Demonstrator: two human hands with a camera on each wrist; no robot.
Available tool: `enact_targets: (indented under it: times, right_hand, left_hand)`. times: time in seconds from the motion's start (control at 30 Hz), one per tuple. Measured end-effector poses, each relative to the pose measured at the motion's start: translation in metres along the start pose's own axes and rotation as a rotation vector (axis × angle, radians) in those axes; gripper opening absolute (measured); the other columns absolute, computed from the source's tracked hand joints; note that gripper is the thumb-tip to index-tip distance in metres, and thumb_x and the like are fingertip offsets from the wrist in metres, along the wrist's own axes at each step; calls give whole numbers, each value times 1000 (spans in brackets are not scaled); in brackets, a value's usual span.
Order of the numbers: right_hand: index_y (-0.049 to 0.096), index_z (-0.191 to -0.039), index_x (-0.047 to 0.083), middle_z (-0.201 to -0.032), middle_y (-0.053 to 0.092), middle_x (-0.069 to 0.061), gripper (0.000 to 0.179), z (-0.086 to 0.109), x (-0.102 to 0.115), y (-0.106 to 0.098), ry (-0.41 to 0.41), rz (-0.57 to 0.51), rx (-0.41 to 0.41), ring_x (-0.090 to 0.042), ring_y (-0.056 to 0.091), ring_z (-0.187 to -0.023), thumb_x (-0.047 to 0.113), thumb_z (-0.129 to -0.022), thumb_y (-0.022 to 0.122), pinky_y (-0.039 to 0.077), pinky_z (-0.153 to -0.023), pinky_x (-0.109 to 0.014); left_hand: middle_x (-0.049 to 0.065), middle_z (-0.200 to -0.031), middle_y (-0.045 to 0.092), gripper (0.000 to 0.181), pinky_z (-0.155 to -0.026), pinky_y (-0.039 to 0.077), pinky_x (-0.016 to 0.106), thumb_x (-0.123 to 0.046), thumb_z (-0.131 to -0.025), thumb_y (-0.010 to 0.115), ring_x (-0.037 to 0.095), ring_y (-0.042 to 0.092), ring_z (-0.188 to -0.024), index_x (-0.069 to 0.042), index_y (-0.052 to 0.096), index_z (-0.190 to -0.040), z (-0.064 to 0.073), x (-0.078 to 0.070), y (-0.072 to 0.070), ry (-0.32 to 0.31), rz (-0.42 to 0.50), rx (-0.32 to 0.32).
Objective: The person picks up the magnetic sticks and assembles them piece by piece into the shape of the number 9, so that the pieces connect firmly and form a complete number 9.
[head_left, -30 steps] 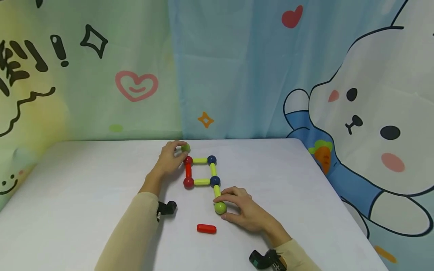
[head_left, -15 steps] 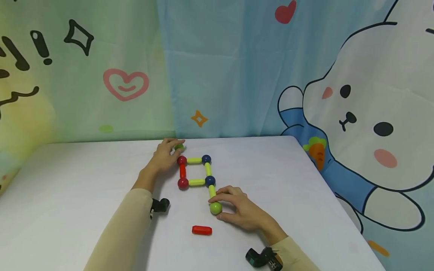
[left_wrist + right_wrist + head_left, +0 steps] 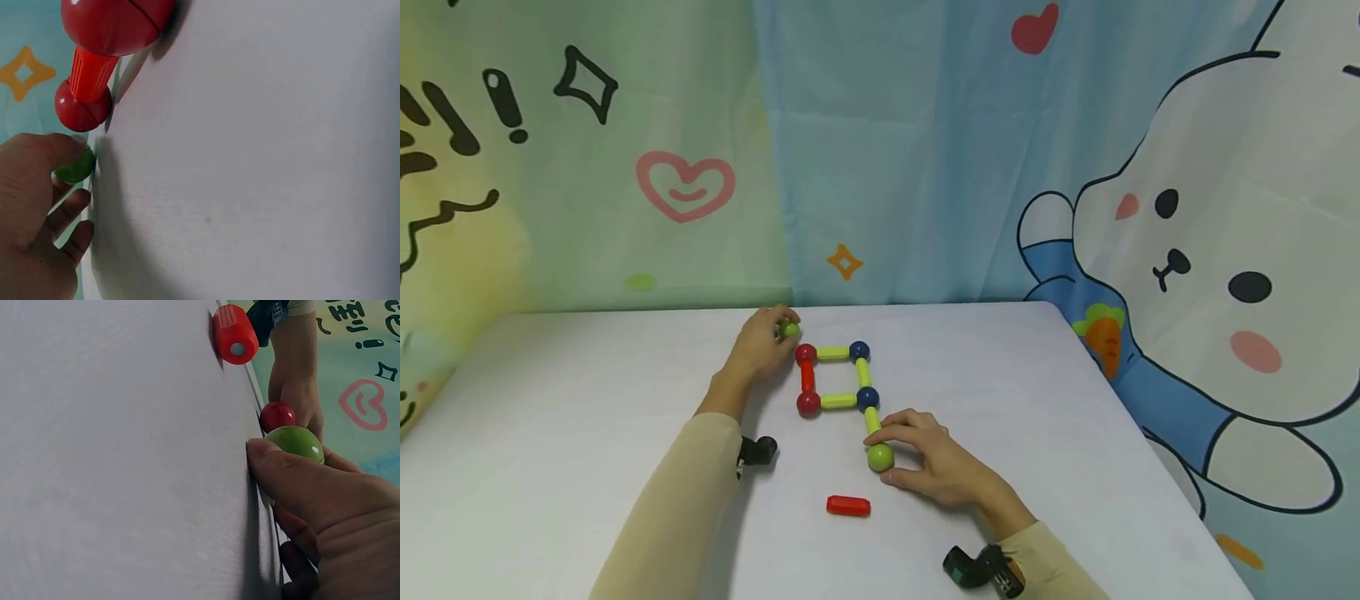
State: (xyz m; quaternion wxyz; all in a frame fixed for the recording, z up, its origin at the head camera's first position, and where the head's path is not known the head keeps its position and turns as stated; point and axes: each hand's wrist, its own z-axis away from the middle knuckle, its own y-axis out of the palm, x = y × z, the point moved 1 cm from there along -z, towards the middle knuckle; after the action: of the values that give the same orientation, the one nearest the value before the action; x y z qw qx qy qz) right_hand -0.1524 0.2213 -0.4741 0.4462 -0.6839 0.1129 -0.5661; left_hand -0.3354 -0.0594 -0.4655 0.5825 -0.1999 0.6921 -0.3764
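Observation:
Magnetic balls and rods form a square on the table: two red balls (image 3: 808, 404) joined by a red rod (image 3: 807, 377), two dark blue balls (image 3: 868, 397), and yellow-green rods (image 3: 838, 402) on the other sides. From the near blue ball another yellow-green rod (image 3: 872, 419) runs toward me to a green ball (image 3: 881, 457). My right hand (image 3: 943, 467) holds that ball between thumb and fingers. Beyond the far red ball, my left hand (image 3: 760, 342) pinches a second green ball (image 3: 76, 167), partly covered by its fingers.
A loose red rod (image 3: 848, 506) lies on the white table (image 3: 587, 417) in front of the square. A printed curtain (image 3: 887, 150) hangs right behind the far table edge. Both wrists wear small black cameras (image 3: 758, 451).
My left hand has drawn its green ball a little left, away from the far red ball. My right hand keeps its place at the near ball. The head view has shifted slightly.

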Motion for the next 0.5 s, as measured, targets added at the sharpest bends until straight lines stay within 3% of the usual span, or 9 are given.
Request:
enact_targets:
  times: [0.23,0.5]
  right_hand:
    - [65,-132,37,-143,51,1,43,-2,1,4,14,10,-10,-26,42,-135,26,-93,78,34,-106,-58]
    - [64,-132,38,-142,51,1,43,0,-3,2,18,21,-12,-25,41,-135,28,-93,78,34,-108,-59]
  left_hand:
    - [20,-134,56,41,-109,43,54,-12,-99,60,38,54,-120,-12,56,-140,8,6,-7,39,-21,-3]
    - [16,-131,61,39,-104,46,53,-15,-100,62,38,57,-119,-10,60,-138,19,-2,-20,128,-59,-17]
